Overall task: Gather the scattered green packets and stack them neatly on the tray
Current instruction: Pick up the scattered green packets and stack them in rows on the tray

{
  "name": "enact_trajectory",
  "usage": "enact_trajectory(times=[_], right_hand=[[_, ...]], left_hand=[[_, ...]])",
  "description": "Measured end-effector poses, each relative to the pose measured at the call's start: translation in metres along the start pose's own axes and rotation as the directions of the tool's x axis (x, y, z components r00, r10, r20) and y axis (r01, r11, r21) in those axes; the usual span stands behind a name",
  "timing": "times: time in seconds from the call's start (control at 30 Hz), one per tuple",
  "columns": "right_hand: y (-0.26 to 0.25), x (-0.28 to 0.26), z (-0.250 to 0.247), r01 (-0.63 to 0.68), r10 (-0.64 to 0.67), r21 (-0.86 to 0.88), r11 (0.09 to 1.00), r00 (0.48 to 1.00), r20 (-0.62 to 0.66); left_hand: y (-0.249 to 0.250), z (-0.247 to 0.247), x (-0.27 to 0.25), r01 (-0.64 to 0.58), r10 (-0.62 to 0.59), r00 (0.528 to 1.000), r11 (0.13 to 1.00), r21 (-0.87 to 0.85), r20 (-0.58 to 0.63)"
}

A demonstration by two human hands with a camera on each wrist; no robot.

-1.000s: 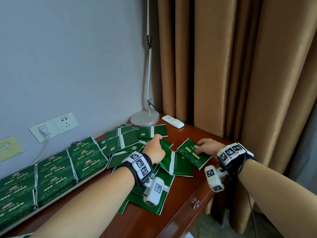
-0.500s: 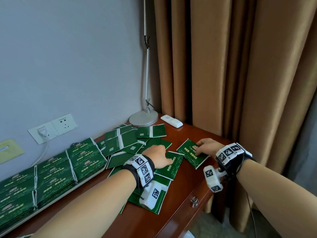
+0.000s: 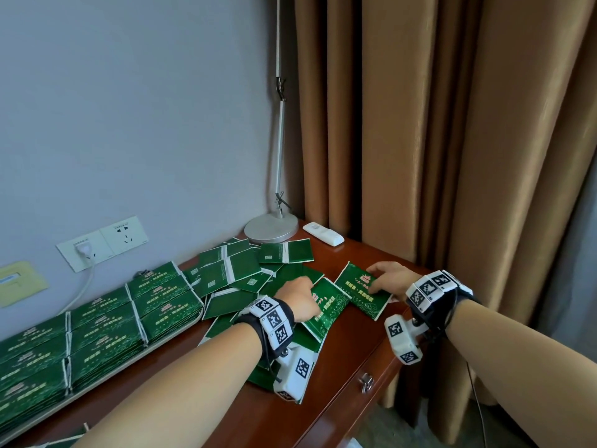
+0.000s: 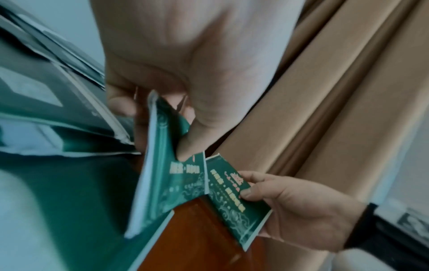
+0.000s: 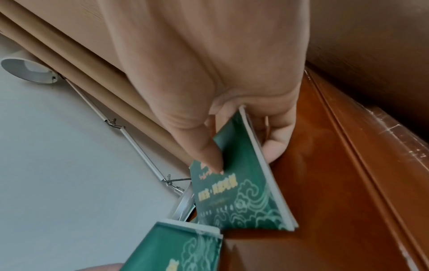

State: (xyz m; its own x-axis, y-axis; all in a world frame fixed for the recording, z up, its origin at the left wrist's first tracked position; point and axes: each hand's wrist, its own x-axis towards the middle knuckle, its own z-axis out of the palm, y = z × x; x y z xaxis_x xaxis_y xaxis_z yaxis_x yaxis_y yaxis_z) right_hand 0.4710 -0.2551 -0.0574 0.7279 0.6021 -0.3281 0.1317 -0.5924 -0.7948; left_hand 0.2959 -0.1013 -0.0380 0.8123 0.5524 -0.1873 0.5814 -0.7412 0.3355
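Loose green packets [image 3: 235,273] lie overlapping in a heap on the wooden desk [image 3: 352,347]. My left hand [image 3: 302,299] pinches one green packet [image 3: 328,305] [image 4: 171,176] by its end, thumb on the printed face. My right hand [image 3: 387,281] [image 5: 232,128] grips a second green packet [image 3: 361,294] [image 5: 241,187] near the desk's right edge, thumb on top and fingers under it. The two held packets almost touch edge to edge. At the left, a tray [image 3: 135,367] carries neat rows of stacked packets [image 3: 97,321].
A lamp base [image 3: 270,228] with its thin pole stands in the back corner, and a white remote [image 3: 324,233] lies beside it. Brown curtains [image 3: 452,156] hang right behind the desk. Wall sockets [image 3: 103,242] with a plugged cable sit above the tray. The desk front has a drawer knob [image 3: 366,381].
My left hand laid its raised packet down flatter and slid it right, toward the packet in my right hand. The right hand has stayed in place on its packet.
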Motion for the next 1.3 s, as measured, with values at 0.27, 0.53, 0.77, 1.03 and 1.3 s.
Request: enact_trajectory(times=[0.27, 0.53, 0.77, 1.03, 1.3], right_hand=[[-0.044, -0.021, 0.013, 0.096, -0.085, 0.144, 0.985, 0.993, -0.082], [-0.112, -0.041, 0.068, 0.271, -0.263, 0.166, 0.948, 0.963, -0.066], [-0.170, -0.040, 0.147, 0.445, -0.444, 0.084, 0.892, 0.895, -0.033], [-0.234, -0.033, 0.232, 0.453, -0.473, 0.135, 0.881, 0.856, 0.208], [-0.276, -0.007, 0.303, 0.394, -0.420, 0.149, 0.907, 0.869, 0.262]], left_hand=[[-0.021, -0.029, -0.014, 0.010, -0.058, 0.997, 0.801, -0.598, -0.060], [-0.103, -0.080, -0.047, -0.081, -0.145, 0.940, 0.786, -0.613, -0.310], [-0.211, -0.112, -0.085, -0.051, -0.313, 0.851, 0.750, -0.660, -0.421], [-0.318, -0.130, -0.133, -0.012, -0.579, 0.713, 0.553, -0.833, -0.395], [-0.398, -0.145, -0.170, 0.030, -0.728, 0.609, 0.419, -0.907, -0.316]])
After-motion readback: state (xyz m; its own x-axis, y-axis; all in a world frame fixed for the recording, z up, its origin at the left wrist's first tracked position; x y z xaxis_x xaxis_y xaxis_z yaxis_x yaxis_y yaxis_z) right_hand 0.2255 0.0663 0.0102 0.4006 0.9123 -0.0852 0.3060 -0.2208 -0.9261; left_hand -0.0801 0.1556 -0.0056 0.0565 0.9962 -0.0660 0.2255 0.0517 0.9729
